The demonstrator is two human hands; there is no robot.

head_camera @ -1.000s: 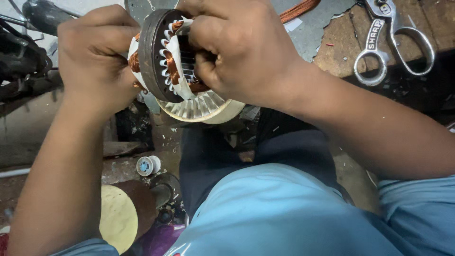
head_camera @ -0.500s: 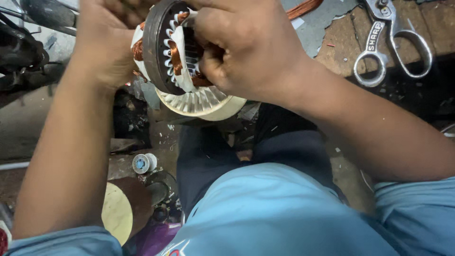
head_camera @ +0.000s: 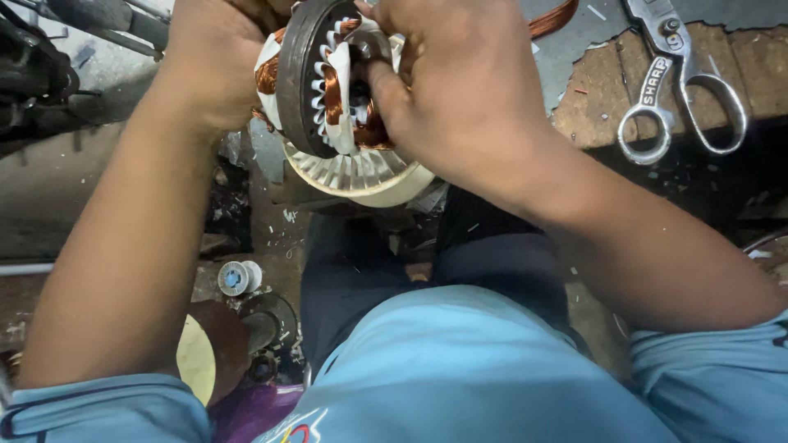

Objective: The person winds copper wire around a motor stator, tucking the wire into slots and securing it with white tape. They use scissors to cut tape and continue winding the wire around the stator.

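- Head view: left hand (head_camera: 209, 61) grips a motor stator (head_camera: 316, 78), held up above the lap.
- Right hand (head_camera: 460, 82) is closed on its copper windings (head_camera: 332, 94), apparently pressing wire into white-lined slots; that calls for steady, careful force.
- Steel shears (head_camera: 681, 90) lie at the wooden tabletop's (head_camera: 599, 98) near edge.

1. Wooden bench top (head_camera: 607, 98), worn and brown, upper right.
2. Metal shears (head_camera: 681, 82) lying on the bench top.
3. Grey sheet (head_camera: 566, 49) just left of the bench top.
4. Dusty littered floor (head_camera: 49, 189), far left of the bench top.
5. Small thread spool (head_camera: 236, 277) on the floor, below-left of the bench top.
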